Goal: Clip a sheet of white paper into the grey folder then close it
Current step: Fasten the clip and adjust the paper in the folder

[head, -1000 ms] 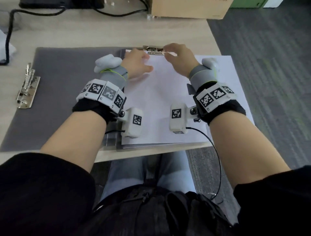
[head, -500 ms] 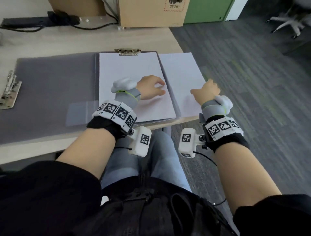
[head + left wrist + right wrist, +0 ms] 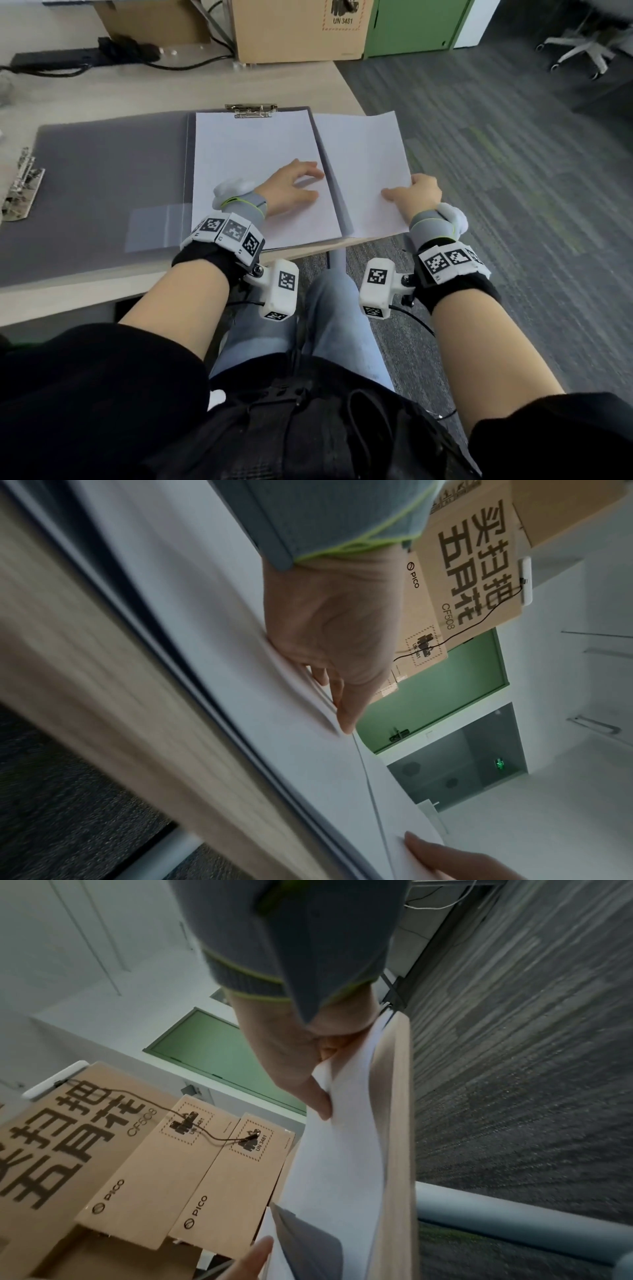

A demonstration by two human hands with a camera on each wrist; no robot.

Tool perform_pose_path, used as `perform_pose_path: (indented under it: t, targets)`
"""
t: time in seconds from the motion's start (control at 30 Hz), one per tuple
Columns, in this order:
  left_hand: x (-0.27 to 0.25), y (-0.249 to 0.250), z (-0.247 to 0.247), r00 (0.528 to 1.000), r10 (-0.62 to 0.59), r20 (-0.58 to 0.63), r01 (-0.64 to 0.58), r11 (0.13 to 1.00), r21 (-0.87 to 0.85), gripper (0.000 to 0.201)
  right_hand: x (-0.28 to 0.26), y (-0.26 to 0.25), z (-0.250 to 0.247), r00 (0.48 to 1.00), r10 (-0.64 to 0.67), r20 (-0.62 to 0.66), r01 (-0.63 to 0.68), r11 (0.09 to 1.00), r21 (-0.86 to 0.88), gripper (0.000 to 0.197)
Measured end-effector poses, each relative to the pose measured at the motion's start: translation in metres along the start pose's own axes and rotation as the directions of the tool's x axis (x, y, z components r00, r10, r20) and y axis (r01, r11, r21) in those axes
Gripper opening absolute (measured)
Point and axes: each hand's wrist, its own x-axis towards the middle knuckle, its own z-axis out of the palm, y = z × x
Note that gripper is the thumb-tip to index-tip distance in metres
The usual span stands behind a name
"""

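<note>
**Grey carpet, pale wood table, folder lying open**

Pale wood table [image 3: 102, 298] at the edge of grey carpet [image 3: 513, 171], cardboard boxes [image 3: 301, 31] and a green cabinet [image 3: 414, 27] at 12 o'clock. Open grey folder [image 3: 102, 164] spread flat across the table, spare metal clip [image 3: 20, 192] on its 9 o'clock edge. Clipped sheet of white paper [image 3: 253, 150] on the folder's right half, held at 12 o'clock under the folder's metal clamp [image 3: 251, 110]. Loose stack of white paper [image 3: 363, 157] just beside it at 3 o'clock, overhanging the table edge.

Left hand [image 3: 289, 192] flat on the clipped sheet near its 5 o'clock corner, fingers straight and spread, pressing down; grip relaxed, holding nothing. Right hand [image 3: 418, 198] at the 4 o'clock edge of the loose stack, thumb on top, fingers curled beneath, pinching the top sheets so that they lift a little. Wrist views confirm both: straight fingertips [image 3: 346, 721] on the paper, thumb [image 3: 318, 1104] clamped over the raised edge.
</note>
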Motion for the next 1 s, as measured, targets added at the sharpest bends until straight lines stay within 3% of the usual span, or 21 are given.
perform_pose_path:
  t: [0.07, 0.1, 0.2, 0.3, 0.43, 0.5, 0.6, 0.63, 0.67, 0.77, 0.8, 0.9, 1.0]
  targets:
    - [0.0, 0.0, 0.0, 1.0, -0.005, -0.004, 0.005, 1.0, -0.013, 0.041, -0.002, -0.001, 0.0, 0.999, -0.045, -0.009, 0.045, 0.998, 0.033, 0.008]
    - [0.0, -0.001, 0.0, 1.0, -0.012, -0.008, 0.011, 1.0, -0.017, 0.041, -0.004, -0.005, 0.0, 0.997, -0.079, -0.022, 0.08, 0.996, 0.032, 0.014]
    - [0.003, 0.003, 0.002, 0.999, -0.019, -0.026, 0.018, 0.998, -0.053, 0.041, -0.013, -0.024, -0.008, 0.965, -0.231, -0.121, 0.221, 0.971, -0.094, 0.006]
    - [0.008, 0.01, 0.004, 0.998, -0.028, -0.049, 0.024, 0.997, -0.078, 0.042, -0.024, -0.049, -0.017, 0.895, -0.419, -0.151, 0.357, 0.878, -0.318, 0.02]
    - [0.014, 0.016, 0.006, 0.997, -0.038, -0.069, 0.041, 0.998, 0.039, 0.041, -0.041, -0.07, -0.03, 0.786, -0.598, -0.156, 0.466, 0.74, -0.485, 0.018]
    - [0.018, 0.014, 0.007, 0.995, -0.069, -0.076, 0.07, 0.998, 0.008, 0.038, -0.046, -0.074, -0.035, 0.701, -0.685, -0.198, 0.547, 0.694, -0.468, 0.017]
    - [0.018, 0.015, 0.006, 0.993, -0.1, -0.06, 0.09, 0.984, -0.157, 0.025, -0.055, -0.082, -0.037, 0.456, -0.786, -0.418, 0.659, 0.614, -0.435, 0.008]
    - [0.018, 0.017, 0.004, 0.992, -0.109, -0.065, 0.093, 0.973, -0.212, 0.026, -0.057, -0.085, -0.038, 0.401, -0.778, -0.484, 0.673, 0.609, -0.42, 0.009]
    - [0.018, 0.02, 0.0, 0.99, -0.12, -0.074, 0.097, 0.961, -0.26, 0.032, -0.06, -0.088, -0.038, 0.416, -0.76, -0.499, 0.683, 0.624, -0.38, 0.011]
    - [0.012, 0.032, -0.012, 0.969, -0.172, -0.18, 0.08, 0.9, -0.428, 0.058, -0.064, -0.085, -0.034, 0.557, -0.701, -0.446, 0.716, 0.677, -0.17, 0.012]
    - [0.008, 0.035, -0.018, 0.958, -0.183, -0.223, 0.045, 0.858, -0.511, 0.061, -0.066, -0.085, -0.032, 0.575, -0.683, -0.451, 0.731, 0.676, -0.092, 0.015]
    - [-0.002, 0.038, -0.036, 0.897, -0.212, -0.388, -0.119, 0.729, -0.674, 0.044, -0.067, -0.085, -0.025, 0.633, -0.617, -0.467, 0.753, 0.63, 0.189, 0.04]
    - [-0.017, 0.044, -0.058, 0.782, -0.258, -0.568, -0.256, 0.697, -0.669, 0.016, -0.063, -0.087, -0.02, 0.73, -0.585, -0.353, 0.682, 0.652, 0.331, 0.037]
